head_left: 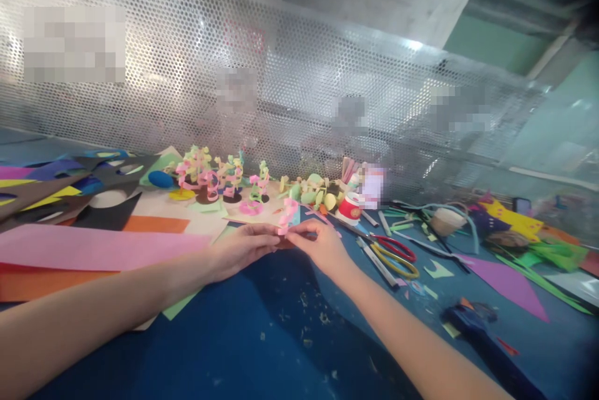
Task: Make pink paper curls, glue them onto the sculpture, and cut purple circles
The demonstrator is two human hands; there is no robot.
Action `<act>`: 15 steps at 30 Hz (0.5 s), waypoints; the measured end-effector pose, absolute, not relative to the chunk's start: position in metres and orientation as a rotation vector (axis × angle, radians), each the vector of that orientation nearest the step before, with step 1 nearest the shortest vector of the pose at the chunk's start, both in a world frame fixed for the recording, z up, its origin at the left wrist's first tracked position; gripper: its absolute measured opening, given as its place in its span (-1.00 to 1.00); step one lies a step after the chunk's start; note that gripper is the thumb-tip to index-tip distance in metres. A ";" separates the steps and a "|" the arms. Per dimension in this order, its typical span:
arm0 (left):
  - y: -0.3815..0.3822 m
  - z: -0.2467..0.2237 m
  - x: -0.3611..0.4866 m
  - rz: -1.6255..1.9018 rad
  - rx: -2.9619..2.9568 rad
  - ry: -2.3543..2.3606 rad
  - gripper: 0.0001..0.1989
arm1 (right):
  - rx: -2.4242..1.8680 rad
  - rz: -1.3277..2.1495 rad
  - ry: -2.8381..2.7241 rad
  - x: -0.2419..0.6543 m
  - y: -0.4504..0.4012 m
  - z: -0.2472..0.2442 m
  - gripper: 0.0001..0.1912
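Two grips, left hand (244,246) and right hand (322,246), pinch a pink paper curl (289,208) near the counter's (224,337) far edge; squeezing harder could crush it.

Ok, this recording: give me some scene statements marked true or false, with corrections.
1. The left hand and right hand meet at a curled pink strip. True.
2. The right hand grips the red handle. False: the red handle lies on the blue table.
3. The red-and-white tub stands right of the curled pink strip. True.
4. The perforated screen lies under the hands. False: the perforated screen stands beyond the blue table.
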State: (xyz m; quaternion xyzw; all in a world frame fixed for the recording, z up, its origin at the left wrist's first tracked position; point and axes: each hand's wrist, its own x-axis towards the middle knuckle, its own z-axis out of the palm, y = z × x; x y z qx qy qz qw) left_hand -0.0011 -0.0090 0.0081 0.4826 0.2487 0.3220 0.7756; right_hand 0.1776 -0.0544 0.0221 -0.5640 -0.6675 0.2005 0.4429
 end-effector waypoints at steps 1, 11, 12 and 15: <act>-0.008 0.007 -0.001 0.702 1.053 0.532 -0.83 | -1.398 0.504 -1.660 0.177 -0.054 0.022 -0.82; -0.013 0.013 0.000 0.704 1.133 0.508 -0.84 | -1.427 0.517 -1.797 0.193 -0.088 0.054 -0.79; -0.014 0.015 0.000 0.693 1.140 0.517 -0.83 | -1.478 0.467 -1.814 0.202 -0.098 0.061 -0.79; -0.015 0.018 -0.001 0.673 1.141 0.557 -0.84 | -1.703 0.218 -1.783 0.246 -0.136 0.078 -0.81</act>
